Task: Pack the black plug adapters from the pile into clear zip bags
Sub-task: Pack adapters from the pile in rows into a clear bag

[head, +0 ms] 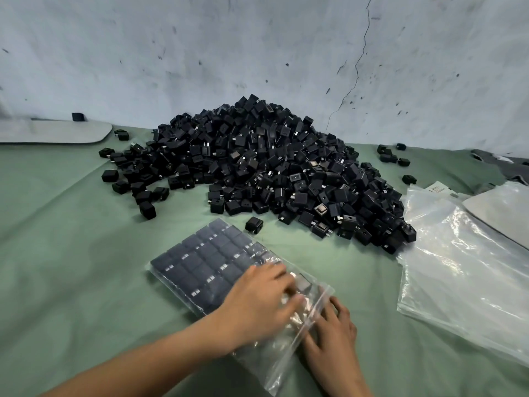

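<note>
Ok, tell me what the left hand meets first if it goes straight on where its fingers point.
Likely the grey-faced adapter in the zip bag, right ahead of the left hand; depth unclear.

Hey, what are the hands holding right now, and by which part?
Nothing is gripped. Both hands press the filled zip bag at its open end: left hand over the last plug adapters, right hand flat on the mouth flap.

Filled bag (217, 262) before pile (257, 173)
</note>
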`<state>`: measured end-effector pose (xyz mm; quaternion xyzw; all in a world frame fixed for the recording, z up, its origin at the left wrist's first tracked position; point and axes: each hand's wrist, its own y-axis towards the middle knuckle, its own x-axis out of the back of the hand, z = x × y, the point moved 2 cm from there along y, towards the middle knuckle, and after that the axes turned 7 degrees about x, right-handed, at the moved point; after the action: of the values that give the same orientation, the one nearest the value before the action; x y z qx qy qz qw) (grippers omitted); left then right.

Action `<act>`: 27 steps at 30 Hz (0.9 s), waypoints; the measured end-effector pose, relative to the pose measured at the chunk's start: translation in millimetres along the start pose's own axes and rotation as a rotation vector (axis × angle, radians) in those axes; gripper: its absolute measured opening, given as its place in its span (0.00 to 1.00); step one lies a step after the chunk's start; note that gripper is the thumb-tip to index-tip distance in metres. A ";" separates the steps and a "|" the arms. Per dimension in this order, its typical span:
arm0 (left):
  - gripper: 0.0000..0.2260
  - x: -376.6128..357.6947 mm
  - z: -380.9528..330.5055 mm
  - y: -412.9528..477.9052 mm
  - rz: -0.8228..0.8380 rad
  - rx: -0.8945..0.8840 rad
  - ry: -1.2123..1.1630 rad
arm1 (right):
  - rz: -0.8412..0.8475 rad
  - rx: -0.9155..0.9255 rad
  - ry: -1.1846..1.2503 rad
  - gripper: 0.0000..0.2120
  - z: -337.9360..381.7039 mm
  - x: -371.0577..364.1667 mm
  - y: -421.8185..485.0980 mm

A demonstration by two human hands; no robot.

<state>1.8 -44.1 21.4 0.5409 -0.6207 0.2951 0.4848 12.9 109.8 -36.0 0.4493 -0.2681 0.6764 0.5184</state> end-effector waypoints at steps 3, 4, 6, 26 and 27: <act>0.25 -4.5 30.2 21.3 0.073 0.150 0.108 | -0.028 0.005 0.027 0.22 4.0 3.8 -3.6; 0.27 -7.8 36.5 28.0 0.117 0.175 0.140 | -0.015 0.013 0.012 0.23 4.9 3.0 -2.9; 0.27 -17.6 42.7 37.5 0.179 0.184 0.183 | 0.010 0.028 -0.021 0.25 4.8 1.2 0.7; 0.23 -39.3 53.4 45.5 0.281 0.124 0.185 | 0.038 0.169 -0.032 0.29 8.4 -9.4 19.9; 0.23 -34.2 57.4 51.7 0.242 0.126 0.159 | 0.004 0.177 -0.013 0.28 7.7 -9.4 18.3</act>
<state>-65.8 -69.7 -22.3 0.4666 -0.6214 0.4317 0.4581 -1.3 93.2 -39.0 0.4971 -0.2117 0.6956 0.4736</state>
